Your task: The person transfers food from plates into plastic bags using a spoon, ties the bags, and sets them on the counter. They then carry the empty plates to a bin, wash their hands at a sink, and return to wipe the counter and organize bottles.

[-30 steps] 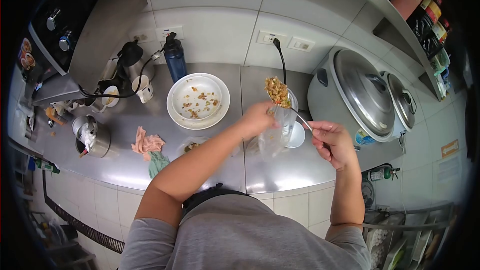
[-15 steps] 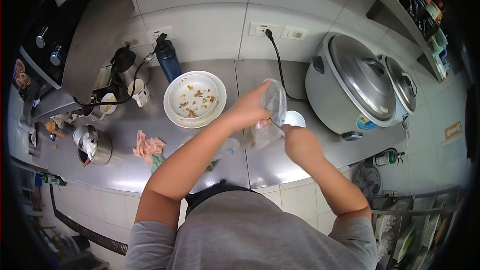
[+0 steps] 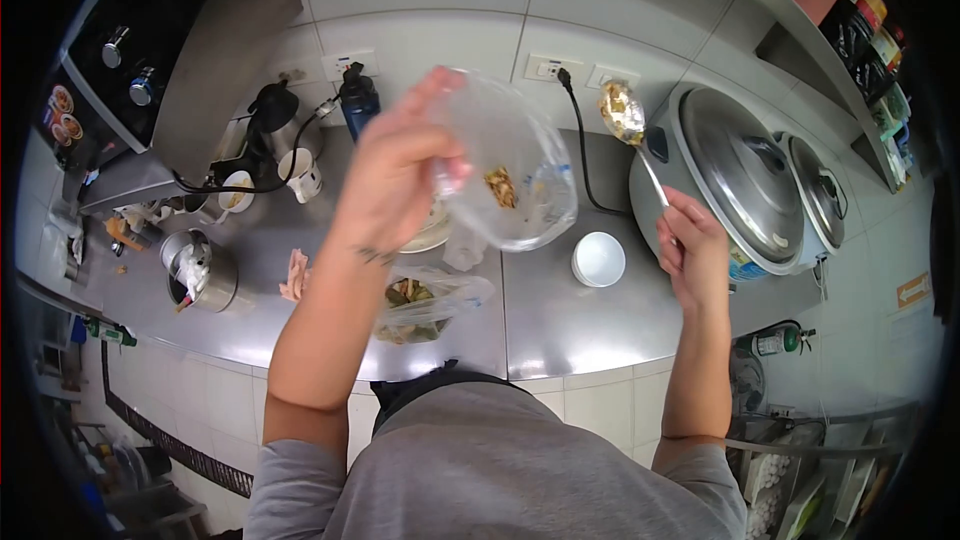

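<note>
Raised over the counter, my left hand [image 3: 405, 165] grips the rim of a clear plastic bag [image 3: 520, 210], whose mouth faces me and shows a little brown food inside. My right hand [image 3: 692, 240] is closed on the handle of a metal spoon [image 3: 655, 180]; brown food sits in its bowl, held up in front of the wall outlets. Below, between the hands, stands an empty white cup [image 3: 598, 260]. Another plastic bag with green and brown pieces [image 3: 408, 310] lies near the counter's front edge. My left hand mostly hides a white plate [image 3: 430, 230].
Two large cookers [image 3: 735, 175] stand at the right. A dark blue bottle [image 3: 358, 100], a mug [image 3: 300, 176], a metal pot [image 3: 215, 285] and a pink cloth [image 3: 295, 275] are on the left. A black cord [image 3: 580, 155] runs down from the outlet.
My hands have moved apart and up. The spoon has come out of the bag and now carries food. The bag is lifted and opened wide, and the white cup and lower bag are more visible.
</note>
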`<state>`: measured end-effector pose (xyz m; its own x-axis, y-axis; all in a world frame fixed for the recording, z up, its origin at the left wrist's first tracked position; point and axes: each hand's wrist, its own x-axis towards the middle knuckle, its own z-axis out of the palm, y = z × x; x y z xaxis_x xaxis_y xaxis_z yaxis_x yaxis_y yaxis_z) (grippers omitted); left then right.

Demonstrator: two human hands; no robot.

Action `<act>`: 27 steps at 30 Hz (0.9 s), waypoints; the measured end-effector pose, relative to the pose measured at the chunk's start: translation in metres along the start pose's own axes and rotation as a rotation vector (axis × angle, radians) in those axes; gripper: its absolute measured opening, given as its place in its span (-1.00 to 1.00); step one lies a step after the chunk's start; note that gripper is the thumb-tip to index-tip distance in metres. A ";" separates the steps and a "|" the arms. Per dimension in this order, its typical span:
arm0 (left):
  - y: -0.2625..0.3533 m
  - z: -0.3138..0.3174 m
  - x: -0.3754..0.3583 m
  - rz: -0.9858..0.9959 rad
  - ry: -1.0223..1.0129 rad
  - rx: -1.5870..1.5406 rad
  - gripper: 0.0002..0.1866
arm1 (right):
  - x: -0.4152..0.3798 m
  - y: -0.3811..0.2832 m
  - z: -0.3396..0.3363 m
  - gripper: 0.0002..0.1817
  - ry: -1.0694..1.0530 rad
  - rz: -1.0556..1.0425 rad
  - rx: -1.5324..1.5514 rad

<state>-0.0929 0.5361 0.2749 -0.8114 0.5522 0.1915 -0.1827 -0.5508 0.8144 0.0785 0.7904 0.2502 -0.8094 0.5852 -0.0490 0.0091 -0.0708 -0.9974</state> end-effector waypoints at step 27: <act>0.094 -0.078 -0.230 0.171 0.745 0.120 -0.17 | 0.099 0.314 0.127 -0.89 -0.452 -0.664 -0.707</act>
<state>0.0330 0.3090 0.2644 -0.9901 -0.1249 -0.0644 0.0060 -0.4953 0.8687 -0.0730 0.7231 -0.0611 -0.9187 -0.0299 0.3939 -0.2926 0.7213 -0.6278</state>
